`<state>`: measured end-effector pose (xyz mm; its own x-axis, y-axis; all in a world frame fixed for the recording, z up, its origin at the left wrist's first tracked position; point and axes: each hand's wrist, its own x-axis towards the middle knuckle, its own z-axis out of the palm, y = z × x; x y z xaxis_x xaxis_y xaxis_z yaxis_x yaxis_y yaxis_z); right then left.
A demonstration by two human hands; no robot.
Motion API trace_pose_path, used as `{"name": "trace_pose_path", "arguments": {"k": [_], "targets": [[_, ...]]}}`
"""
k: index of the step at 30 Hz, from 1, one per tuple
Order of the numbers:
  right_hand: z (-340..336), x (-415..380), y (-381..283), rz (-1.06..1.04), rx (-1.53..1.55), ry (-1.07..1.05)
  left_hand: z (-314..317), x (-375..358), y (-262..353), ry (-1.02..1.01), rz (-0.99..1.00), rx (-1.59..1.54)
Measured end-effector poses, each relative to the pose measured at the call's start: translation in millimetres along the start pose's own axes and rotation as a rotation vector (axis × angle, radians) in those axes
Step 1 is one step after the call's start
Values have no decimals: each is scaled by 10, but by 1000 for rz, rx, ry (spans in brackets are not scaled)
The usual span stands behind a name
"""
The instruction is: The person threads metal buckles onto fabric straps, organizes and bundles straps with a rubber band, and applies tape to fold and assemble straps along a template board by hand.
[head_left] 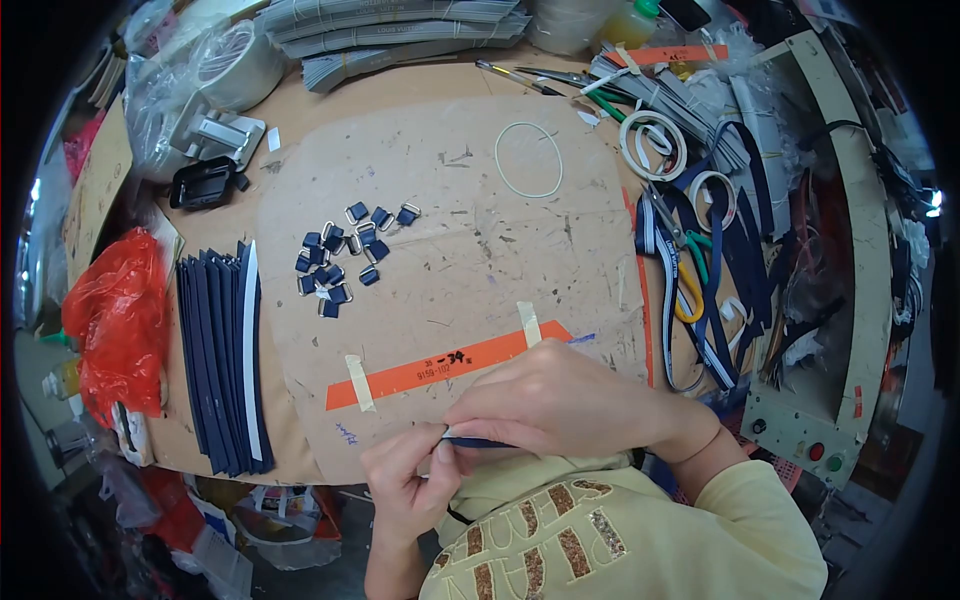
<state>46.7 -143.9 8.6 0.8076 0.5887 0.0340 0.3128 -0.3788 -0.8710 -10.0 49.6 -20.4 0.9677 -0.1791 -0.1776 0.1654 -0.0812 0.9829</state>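
Observation:
Close to my body, at the table's near edge, both hands meet over a dark blue strap [478,442]. My left hand [412,472] pinches one end of it between thumb and fingers. My right hand [545,405] is closed on the strap from the other side, its fingers hiding much of it. A small pale bit shows at the pinched end; I cannot make out what it is. Just beyond my hands an orange strip [440,368] with printed markings is taped to the board. Farther off lies a loose group of small navy tabs with metal rings [335,250].
A row of navy straps [215,360] lies at the left beside a red plastic bag [120,320]. A rubber band [530,160] rests on the board [450,130]. Scissors [690,270], tape rolls [652,145] and tangled straps fill the right side. Grey bundles [390,30] are stacked behind.

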Motion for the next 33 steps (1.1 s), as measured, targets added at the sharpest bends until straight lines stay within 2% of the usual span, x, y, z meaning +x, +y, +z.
{"name": "trace_pose_path", "arguments": {"k": [2,8,12,13,17,18,22,28,32,33], "targets": [[-106,41,-28,5,-69,-135,7,10,-45,-62,26,33],[-145,134,-162,101,-214,-337,52,-52,-168,-45,21,62],[-46,131,-125,166,-74,-204,43,-47,-119,34,-146,-284],[-15,122,-106,166,-73,-210,31,-41,-114,39,-149,-288],[100,62,-16,79,-60,-9,-22,2,-98,74,-114,-122],[88,71,-18,82,-60,-8,-22,12,-87,71,-116,-123],[-15,138,-37,8,-180,-175,-5,41,-44,18,137,171],[108,97,-31,-6,-222,-153,65,-63,-186,39,136,272],[134,79,15,-40,-165,-64,66,-96,-203,70,-73,85],[123,75,13,-39,-161,-61,65,-91,-194,68,-75,89]]}}
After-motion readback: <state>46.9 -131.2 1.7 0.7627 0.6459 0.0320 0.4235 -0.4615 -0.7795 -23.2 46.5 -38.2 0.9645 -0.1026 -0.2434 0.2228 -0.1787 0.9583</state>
